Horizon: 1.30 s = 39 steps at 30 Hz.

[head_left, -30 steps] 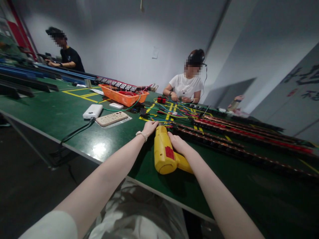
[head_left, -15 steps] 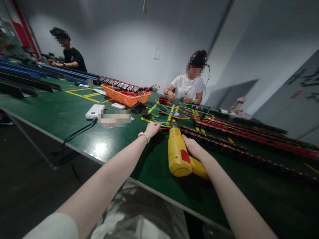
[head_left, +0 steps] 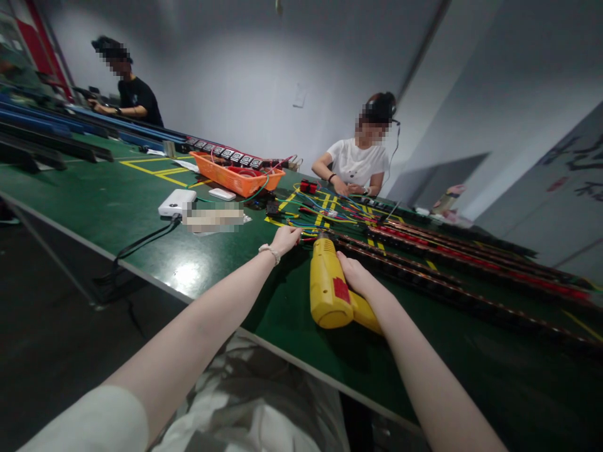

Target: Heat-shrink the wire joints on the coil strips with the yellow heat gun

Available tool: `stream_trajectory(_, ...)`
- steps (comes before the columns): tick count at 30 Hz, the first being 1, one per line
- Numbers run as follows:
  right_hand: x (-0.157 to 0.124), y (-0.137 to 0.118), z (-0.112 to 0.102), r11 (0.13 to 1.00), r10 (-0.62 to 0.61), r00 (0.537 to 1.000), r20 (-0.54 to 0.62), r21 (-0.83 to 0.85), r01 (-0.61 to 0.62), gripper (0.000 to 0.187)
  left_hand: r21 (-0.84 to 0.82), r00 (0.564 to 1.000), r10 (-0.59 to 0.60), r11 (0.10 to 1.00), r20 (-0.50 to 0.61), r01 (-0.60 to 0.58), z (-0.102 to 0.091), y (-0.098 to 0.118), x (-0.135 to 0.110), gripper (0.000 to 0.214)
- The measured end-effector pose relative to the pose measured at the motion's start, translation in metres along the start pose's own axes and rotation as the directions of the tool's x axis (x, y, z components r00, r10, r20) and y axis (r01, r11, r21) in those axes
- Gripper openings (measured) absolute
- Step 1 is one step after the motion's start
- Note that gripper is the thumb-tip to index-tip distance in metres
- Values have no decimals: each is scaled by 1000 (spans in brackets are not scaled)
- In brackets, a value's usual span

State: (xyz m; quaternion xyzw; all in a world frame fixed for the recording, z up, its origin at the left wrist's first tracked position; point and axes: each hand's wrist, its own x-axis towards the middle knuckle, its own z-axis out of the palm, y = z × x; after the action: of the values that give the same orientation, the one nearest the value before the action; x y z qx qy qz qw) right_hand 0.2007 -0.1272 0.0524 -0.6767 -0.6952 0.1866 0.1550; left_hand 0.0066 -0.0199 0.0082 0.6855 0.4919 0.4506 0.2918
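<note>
A yellow heat gun (head_left: 325, 279) with a red patch points away from me, its nozzle close to several coloured wires (head_left: 306, 237). My right hand (head_left: 355, 274) is closed against the right side of its body, with most fingers hidden behind it. The handle runs out to the lower right, beneath my forearm. Left of the nozzle, my left hand (head_left: 285, 240) pinches the wire ends between its fingertips.
Long black strips with copper-coloured lines (head_left: 414, 270) stretch right. An orange basket (head_left: 235, 180), a white box with black cables (head_left: 176, 203) and a blurred-out packet (head_left: 214, 218) lie left on the green table (head_left: 141, 235). Two co-workers (head_left: 358, 163) sit beyond; another person is partly visible far left.
The heat gun and my right hand have shifted slightly left, toward my left hand. The view has also tilted a little. The co-worker opposite has brought both hands closer together.
</note>
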Motion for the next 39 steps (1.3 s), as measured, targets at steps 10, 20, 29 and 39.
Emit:
stream_trajectory(10,14,-25,20,983,-173,983,58,-45,176,62,45,999,3,999,-32,-2,2,-4,4,43)
stream_trajectory(20,9,-27,16,990,-132,989,73,68,127,64,10,999,9,1000,-45,-9,1,-1,2,45)
stream_trajectory(29,1,4,-2,983,-17,999,44,183,9,57,-55,1000,-20,998,13,21,0,2,-2,42)
stream_trajectory(39,-1,17,-4,994,25,1000,3,108,-25,55,-7,1000,8,1000,-7,-8,-1,4,-3,44)
